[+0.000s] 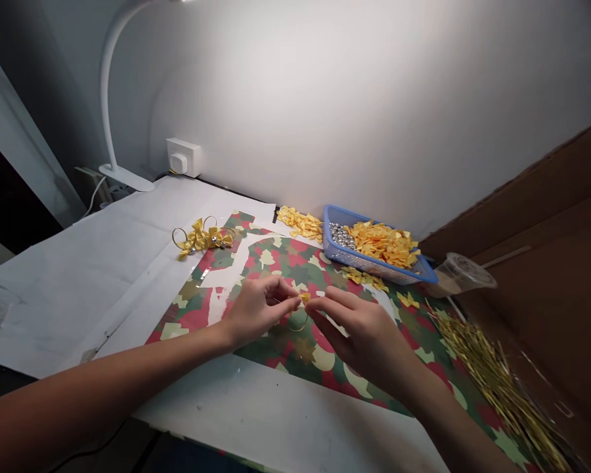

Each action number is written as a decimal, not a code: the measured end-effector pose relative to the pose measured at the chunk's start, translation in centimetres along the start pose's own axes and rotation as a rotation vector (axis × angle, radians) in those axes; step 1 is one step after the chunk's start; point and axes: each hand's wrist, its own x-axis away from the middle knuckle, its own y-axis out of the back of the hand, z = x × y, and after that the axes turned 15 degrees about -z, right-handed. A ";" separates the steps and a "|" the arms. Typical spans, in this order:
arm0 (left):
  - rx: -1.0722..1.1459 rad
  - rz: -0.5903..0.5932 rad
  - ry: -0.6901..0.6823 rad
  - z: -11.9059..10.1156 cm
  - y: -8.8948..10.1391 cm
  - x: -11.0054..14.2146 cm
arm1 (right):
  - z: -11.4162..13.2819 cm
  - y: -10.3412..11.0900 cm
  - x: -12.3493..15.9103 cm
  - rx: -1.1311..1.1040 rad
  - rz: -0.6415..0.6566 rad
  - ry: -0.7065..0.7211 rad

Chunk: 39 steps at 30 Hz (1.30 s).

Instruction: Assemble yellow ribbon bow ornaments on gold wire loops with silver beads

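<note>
My left hand [259,309] and my right hand [362,332] meet over a red, green and cream patterned sheet [285,263]. Both pinch a small yellow bow [304,297] between their fingertips, and a thin gold cord loop [299,324] hangs beneath it. The fingers of both hands are closed around this piece.
A blue basket [426,270] at the back holds yellow bows [381,242] and silver beads [341,235]. More loose bows [301,223] lie beside it. Finished bows with gold loops [201,238] lie left. Gold cords [497,381], a plastic cup [460,274], a white lamp [109,105] and a wall socket [182,157] stand around.
</note>
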 end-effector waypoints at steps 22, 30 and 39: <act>-0.018 -0.100 -0.166 -0.4 0.1 0.2 | 0.0 0.5 -0.3 0.171 -0.051 -0.080; 0.056 -0.115 -0.042 -0.4 0.0 0.0 | 1.4 0.0 1.2 0.045 -0.068 -0.145; 0.181 -0.089 0.152 -0.9 0.2 -0.3 | 1.5 -1.2 0.5 -0.250 0.006 -0.607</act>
